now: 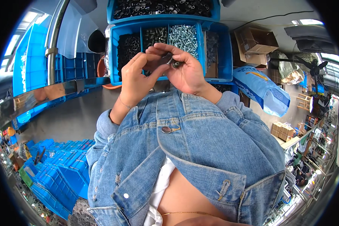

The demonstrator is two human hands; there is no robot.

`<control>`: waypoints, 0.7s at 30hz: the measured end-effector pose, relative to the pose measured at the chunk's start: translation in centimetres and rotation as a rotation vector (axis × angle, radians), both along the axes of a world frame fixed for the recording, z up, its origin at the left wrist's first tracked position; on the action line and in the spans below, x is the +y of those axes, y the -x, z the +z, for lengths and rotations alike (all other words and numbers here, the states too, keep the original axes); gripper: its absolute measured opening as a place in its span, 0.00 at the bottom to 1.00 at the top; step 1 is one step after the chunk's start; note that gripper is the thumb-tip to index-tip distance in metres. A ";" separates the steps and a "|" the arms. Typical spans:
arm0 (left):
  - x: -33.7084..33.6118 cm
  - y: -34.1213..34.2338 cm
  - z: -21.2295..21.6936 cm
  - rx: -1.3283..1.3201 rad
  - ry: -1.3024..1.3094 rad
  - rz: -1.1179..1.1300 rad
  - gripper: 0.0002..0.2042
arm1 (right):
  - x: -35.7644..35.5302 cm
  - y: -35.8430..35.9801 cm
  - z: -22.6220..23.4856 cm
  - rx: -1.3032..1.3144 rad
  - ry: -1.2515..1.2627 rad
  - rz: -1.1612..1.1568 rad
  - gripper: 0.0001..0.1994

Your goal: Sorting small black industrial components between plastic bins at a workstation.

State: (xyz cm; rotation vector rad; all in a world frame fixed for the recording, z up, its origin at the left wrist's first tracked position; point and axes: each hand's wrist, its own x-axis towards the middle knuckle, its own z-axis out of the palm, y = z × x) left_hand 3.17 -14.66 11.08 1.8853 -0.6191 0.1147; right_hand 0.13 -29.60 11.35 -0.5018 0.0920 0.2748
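Observation:
Both of my hands meet above a blue divided bin (114, 56). In the fingers of my right hand (189, 75) is a small bolt-like metal part (175, 64) with a darker rounded end. My left hand (136, 75) is closed in a pinch right beside it, thumb reaching toward my right palm. What the left fingertips hold, if anything, is hidden. Under the hands, the bin's compartments contain black parts (129, 44), dark brassy fittings (156, 34) and silvery bolts (183, 37).
Another blue bin (111, 15) of black clamp-like parts stands beyond. To the right are a blue printed sack (263, 92), cardboard boxes (258, 39) and a black fan (313, 66). Stacked blue crates (60, 169) stand at lower left; a metal pole (54, 41) rises at upper left.

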 end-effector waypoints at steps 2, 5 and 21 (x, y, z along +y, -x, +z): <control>0.0 -0.1 0.2 0.007 -0.030 0.001 0.11 | -0.1 0.0 -0.1 0.003 -0.007 0.000 0.24; -0.1 -0.2 0.1 0.001 -0.042 0.003 0.11 | -0.2 -0.1 -0.2 0.004 -0.022 0.001 0.24; -1.5 0.0 -0.7 0.368 0.219 -0.023 0.07 | -1.5 0.2 -0.7 0.046 0.007 -0.035 0.26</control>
